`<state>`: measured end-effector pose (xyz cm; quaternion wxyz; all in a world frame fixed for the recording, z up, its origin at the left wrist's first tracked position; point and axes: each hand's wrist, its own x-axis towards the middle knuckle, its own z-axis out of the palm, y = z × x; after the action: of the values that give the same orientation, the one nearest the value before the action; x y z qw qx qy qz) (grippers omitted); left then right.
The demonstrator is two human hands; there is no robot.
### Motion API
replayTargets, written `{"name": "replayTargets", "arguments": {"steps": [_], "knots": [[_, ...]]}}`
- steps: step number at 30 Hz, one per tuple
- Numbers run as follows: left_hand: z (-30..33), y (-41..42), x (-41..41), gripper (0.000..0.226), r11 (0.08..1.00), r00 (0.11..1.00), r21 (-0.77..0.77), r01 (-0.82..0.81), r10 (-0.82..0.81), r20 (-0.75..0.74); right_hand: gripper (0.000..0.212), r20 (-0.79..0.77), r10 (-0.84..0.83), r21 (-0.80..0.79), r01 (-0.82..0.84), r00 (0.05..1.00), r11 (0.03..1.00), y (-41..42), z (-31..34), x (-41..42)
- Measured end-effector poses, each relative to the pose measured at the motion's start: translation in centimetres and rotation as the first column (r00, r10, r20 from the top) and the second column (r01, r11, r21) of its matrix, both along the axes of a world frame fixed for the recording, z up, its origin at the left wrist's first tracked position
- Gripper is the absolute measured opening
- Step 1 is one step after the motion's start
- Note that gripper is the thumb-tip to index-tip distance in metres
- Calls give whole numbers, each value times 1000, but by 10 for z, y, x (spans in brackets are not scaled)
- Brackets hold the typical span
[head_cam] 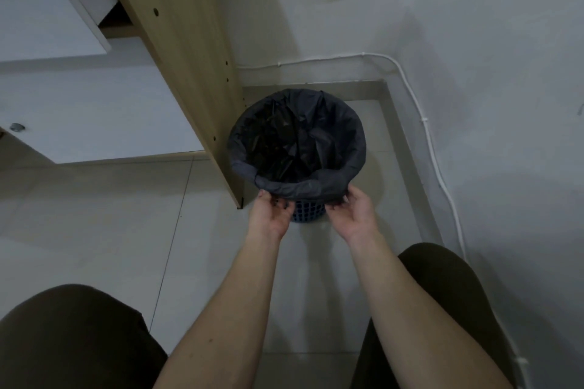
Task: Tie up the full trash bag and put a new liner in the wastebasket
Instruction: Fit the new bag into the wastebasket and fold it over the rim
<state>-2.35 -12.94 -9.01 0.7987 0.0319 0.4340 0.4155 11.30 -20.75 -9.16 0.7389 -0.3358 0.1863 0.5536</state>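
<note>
A blue perforated wastebasket (308, 211) stands on the tiled floor in the room's corner. A dark grey trash bag (344, 139) lines it, its top folded out over the rim; crumpled black plastic shows inside. My left hand (272, 213) pinches the folded bag edge at the near left of the rim. My right hand (354, 213) pinches the same edge at the near right. Only a small strip of the basket's wall shows between my hands.
A wooden furniture panel (186, 73) stands right against the basket's left side, with white cabinet fronts (94, 110) beyond it. A white cable (429, 142) runs along the wall's base on the right. My knees (72, 335) frame the bottom.
</note>
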Motion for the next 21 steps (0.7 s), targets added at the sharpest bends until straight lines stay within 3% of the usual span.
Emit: {"name": "replayTargets", "arguments": {"steps": [7, 12, 18, 21], "knots": [[2, 9, -5, 22, 1000, 1000, 3, 0, 0, -26, 27, 147, 156, 65, -167, 977, 984, -8, -10, 3], [0, 12, -6, 25, 1000, 998, -27, 7, -9, -56, 19, 186, 146, -21, -144, 972, 989, -10, -16, 3], [1, 13, -4, 25, 999, 998, -44, 7, -10, -61, 21, -99, -113, 84, 122, 989, 989, 2, -2, -8], [-1, 11, -3, 23, 999, 997, -37, 24, -27, -72, 22, -107, -172, 52, 178, 979, 983, 9, 2, -14]]}}
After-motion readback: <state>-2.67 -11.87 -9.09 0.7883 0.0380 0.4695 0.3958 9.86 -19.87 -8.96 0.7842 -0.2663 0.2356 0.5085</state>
